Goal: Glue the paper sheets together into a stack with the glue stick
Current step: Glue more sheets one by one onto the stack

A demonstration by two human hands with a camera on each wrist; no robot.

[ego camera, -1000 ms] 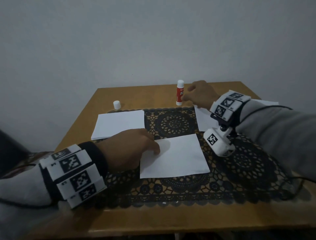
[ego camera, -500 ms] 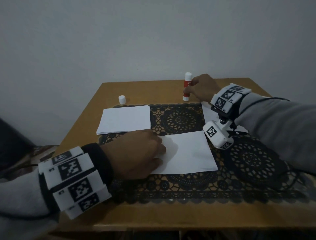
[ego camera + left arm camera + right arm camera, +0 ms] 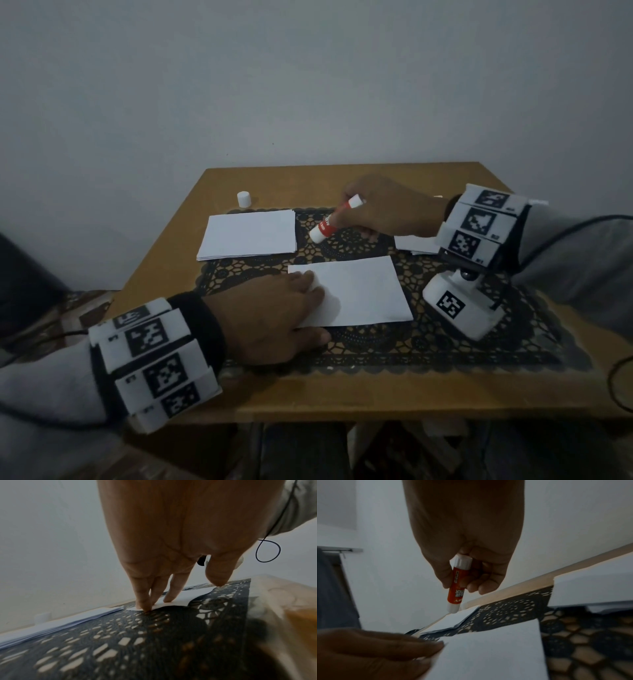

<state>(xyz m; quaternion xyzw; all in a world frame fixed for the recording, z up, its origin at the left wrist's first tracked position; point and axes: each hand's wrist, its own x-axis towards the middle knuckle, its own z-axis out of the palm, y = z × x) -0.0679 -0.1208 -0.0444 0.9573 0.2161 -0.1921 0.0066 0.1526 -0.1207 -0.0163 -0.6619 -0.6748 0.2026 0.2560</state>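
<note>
A single white sheet lies on the black lace mat in the middle of the table. My left hand presses straight fingers on the sheet's left edge. My right hand grips the red and white glue stick, lifted and tilted with its open tip pointing down-left over the mat. In the right wrist view the glue stick sits between thumb and fingers, above the sheet. A stack of white sheets rests at the back left.
The glue stick's white cap stands on the bare wooden table behind the left stack. More paper lies under my right wrist at the right. A grey wall is close behind the table.
My right hand took the upright glue stick off the table's far side, tilted it and brought it nearer over the mat. My left hand stayed pressing the sheet.
</note>
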